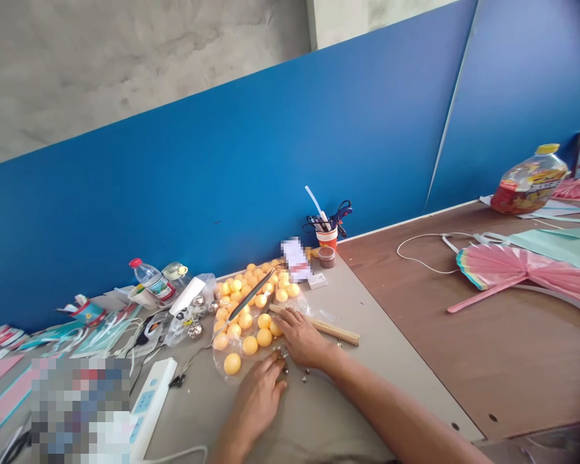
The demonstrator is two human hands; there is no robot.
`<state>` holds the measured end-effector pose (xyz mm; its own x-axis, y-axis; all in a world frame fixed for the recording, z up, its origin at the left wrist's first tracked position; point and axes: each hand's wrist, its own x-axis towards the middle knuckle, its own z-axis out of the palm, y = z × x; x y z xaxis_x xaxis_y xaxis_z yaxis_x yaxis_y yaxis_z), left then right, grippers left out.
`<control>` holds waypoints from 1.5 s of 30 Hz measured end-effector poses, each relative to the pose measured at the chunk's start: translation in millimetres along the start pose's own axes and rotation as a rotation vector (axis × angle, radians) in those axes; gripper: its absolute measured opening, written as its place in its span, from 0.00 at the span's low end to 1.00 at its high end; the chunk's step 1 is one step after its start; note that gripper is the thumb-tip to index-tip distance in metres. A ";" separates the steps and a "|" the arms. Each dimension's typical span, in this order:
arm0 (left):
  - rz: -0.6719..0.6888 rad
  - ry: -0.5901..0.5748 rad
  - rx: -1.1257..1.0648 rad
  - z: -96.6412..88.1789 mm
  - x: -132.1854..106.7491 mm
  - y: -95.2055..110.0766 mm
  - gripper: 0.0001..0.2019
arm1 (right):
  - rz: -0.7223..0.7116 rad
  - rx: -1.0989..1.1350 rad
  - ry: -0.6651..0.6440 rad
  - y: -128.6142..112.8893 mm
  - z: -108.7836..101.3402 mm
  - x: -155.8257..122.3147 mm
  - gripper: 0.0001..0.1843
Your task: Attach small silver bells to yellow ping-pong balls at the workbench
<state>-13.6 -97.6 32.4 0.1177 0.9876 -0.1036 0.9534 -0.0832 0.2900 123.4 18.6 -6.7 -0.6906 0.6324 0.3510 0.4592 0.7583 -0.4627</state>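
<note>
My left hand point(260, 394) rests on the grey table point(319, 412), fingers bent together over small metal pieces point(284, 368); what it pinches is too small to name. My right hand point(303, 338) lies palm down with fingers stretched toward the pile of orange table-tennis balls point(251, 303), which sit on a clear plastic bag. A wooden stick point(336, 331) lies just beyond the right hand. A dark tool with a cord point(245, 303) lies across the balls.
A white power strip point(151, 403) lies at left. A water bottle point(149, 278), silver bells point(196, 330) and teal and pink paper scraps crowd the left. A paper cup with scissors point(327, 233) stands by the blue partition. On the brown table: a pink paper fan point(507, 267), a plastic jar point(526, 182).
</note>
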 end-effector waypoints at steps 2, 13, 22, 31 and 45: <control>0.054 -0.034 -0.036 0.0 -1.4 5.5 0.22 | 0.006 0.000 0.005 0.4 1.0 0.2 0.31; -0.206 0.053 0.043 4.8 -10.9 -14.1 0.23 | -0.001 -0.005 0.022 2.4 2.8 1.5 0.30; -0.169 0.136 -0.033 6.0 3.3 -0.4 0.23 | -0.020 0.001 0.026 5.9 3.9 1.9 0.28; -0.039 -0.019 -0.169 -5.1 7.4 18.1 0.20 | -0.007 -0.007 0.016 4.1 0.1 2.2 0.27; -0.151 0.065 -0.035 -0.5 21.0 5.5 0.24 | -0.021 0.027 0.006 3.4 -4.0 1.1 0.25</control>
<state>-6.0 -77.3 32.3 -0.0457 0.9952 -0.0868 0.9484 0.0705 0.3090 126.4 22.6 -4.6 -0.6966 0.6173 0.3656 0.4293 0.7670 -0.4769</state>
